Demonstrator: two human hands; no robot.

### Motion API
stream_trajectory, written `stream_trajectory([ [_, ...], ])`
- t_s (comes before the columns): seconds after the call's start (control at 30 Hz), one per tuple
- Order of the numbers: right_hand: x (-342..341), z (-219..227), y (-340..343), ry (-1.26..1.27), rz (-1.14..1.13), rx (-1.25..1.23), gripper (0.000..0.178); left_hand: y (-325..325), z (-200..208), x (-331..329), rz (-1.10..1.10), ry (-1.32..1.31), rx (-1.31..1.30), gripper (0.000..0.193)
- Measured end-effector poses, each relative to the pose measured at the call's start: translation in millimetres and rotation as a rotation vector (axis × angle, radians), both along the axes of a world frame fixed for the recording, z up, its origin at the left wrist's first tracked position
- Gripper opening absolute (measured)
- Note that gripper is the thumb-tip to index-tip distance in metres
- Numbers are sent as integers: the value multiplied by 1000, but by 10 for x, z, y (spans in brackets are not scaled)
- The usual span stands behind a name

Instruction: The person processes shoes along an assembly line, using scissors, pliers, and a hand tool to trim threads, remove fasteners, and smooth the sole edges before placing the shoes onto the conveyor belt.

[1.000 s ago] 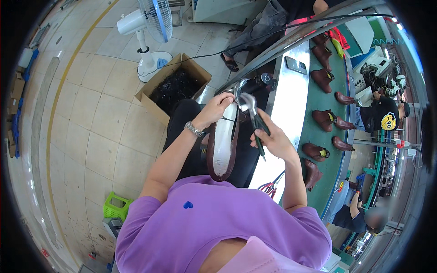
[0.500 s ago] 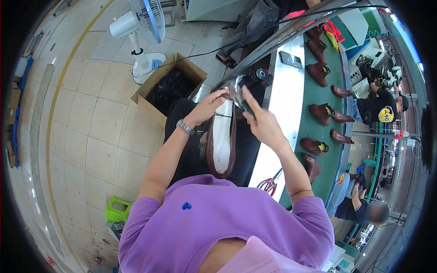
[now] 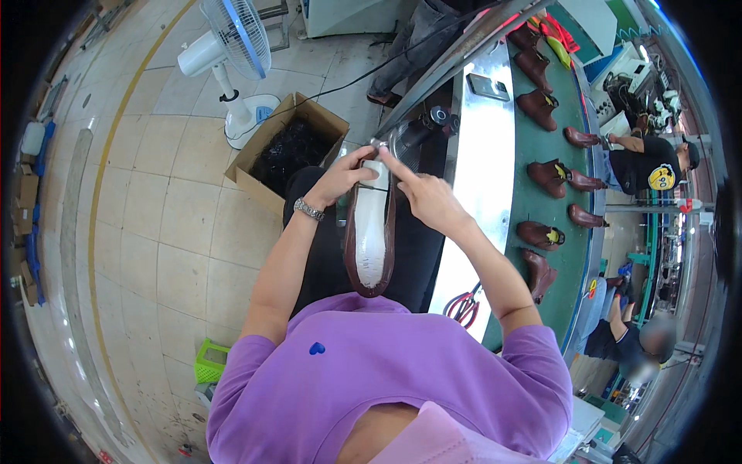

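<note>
A brown leather shoe (image 3: pixel 370 240) with a white underside lies bottom up above my lap, its toe toward me. My left hand (image 3: pixel 345 179) is closed round its far heel end, the thumb on the white underside. Over the heel's right side is my right hand (image 3: pixel 430 203), index finger stretched out and the other fingers curled. A small silver metal tool head (image 3: pixel 379 144) shows at that fingertip. The rest of the tool is hidden by my hand. A thin dark band crosses the shoe's white underside near the heel.
At right, a green conveyor belt (image 3: pixel 502 301) carries several brown shoes, beside a metal ledge (image 3: pixel 485 178) with a phone (image 3: pixel 488 87) and red-handled scissors (image 3: pixel 462 308). A cardboard box (image 3: pixel 255 182) of black material and a fan (image 3: pixel 232 46) stand ahead left. Co-workers sit beyond the belt.
My right hand has moved left and inward, its fingertip now at the shoe's heel. The blurred motion beside it has ended. My left thumb now lies over the heel's white underside.
</note>
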State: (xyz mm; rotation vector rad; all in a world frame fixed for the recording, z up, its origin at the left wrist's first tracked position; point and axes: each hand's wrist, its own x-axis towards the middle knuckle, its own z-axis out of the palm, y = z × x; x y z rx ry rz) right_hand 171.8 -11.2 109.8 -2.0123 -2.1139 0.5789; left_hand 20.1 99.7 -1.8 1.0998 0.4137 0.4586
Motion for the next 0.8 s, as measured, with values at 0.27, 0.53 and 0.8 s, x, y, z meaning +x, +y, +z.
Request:
stream_trajectory([
  [0.27, 180, -150, -643, 414, -653, 75, 70, 31, 50, -18, -55, -45, -37, 50],
  [0.53, 690, -1308, -1648, -155, -941, 37, 67, 22, 141, -90, -30, -128, -90, 42],
  [0.8, 212, -1071, -2625, 19, -1440, 154, 23, 213, 293, 1, -36, 129, -20, 31],
])
